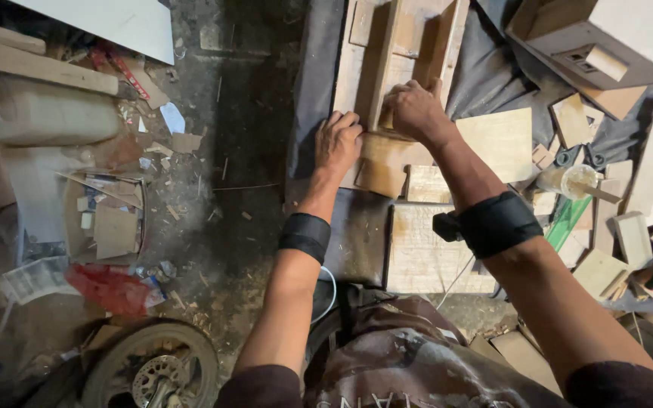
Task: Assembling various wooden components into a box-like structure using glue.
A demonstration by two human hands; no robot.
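1. A wooden frame assembly (pixel 394 53) of pale slats is seen lying on dark cloth (pixel 319 83) at the top centre of the head view.
2. The left hand (pixel 338 142) is laid palm down on the near left edge of the assembly, fingers bent and pressed to the wood; nothing is seen gripped in it.
3. The right hand (pixel 415 109) is curled over an upright slat (pixel 387 64) at the near end of the assembly, fingers closed round its lower part. Whether a small piece is also held beneath it cannot be told.
4. A black wrist band is noted on each forearm.
5. Flat plywood offcuts (pixel 502 140) are noted just right of the hands, with further blocks scattered to the far right.
6. A wooden box (pixel 598 41) is recorded at the top right.
7. A tray of scraps (pixel 107 219) is seen on the dusty floor to the left, well apart from the hands.
8. A wheel (pixel 153 370) is seen at bottom left.
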